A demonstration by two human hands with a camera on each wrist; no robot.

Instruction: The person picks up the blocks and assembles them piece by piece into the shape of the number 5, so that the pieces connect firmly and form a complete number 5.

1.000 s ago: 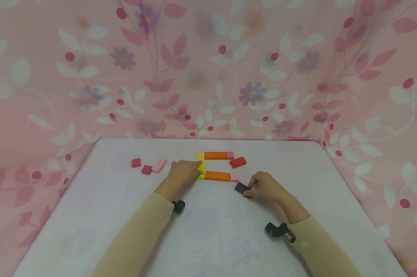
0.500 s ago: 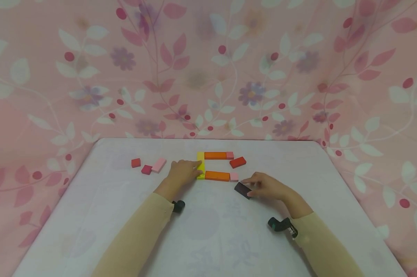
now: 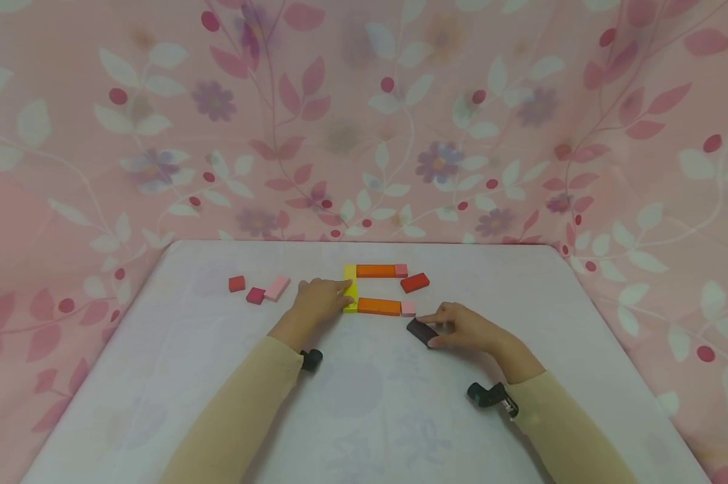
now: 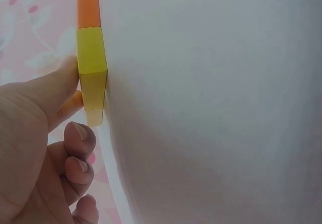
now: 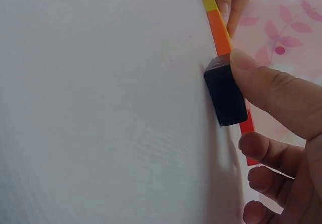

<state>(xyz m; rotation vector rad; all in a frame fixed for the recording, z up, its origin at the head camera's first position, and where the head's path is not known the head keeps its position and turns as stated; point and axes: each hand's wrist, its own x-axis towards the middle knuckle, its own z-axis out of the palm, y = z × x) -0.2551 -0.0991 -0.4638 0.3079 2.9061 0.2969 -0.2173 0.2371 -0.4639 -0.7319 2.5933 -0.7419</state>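
My left hand [image 3: 318,302] rests against the left side of an upright yellow block [image 3: 351,289]. In the left wrist view, its thumb and index finger touch the block's [image 4: 92,53] side, the other fingers bent below. With thumb and index finger, my right hand [image 3: 466,327] pinches a black block [image 3: 422,333] lying slanted on the table. The right wrist view shows the thumb on the black block [image 5: 226,97]. Two orange blocks, the far one [image 3: 376,271] and the near one [image 3: 378,306], run right from the yellow block. Small pink blocks [image 3: 408,308] end both rows.
A red block [image 3: 415,282] lies slanted between the row ends. Left of my left hand sit a pink block [image 3: 277,288], a crimson block [image 3: 256,295] and a red cube [image 3: 236,284]. Floral cloth [image 3: 364,134] hangs behind the white table [image 3: 206,249].
My right hand's fingers have spread to the two ends of the black block, which has shifted slightly left. The left hand stays in place.
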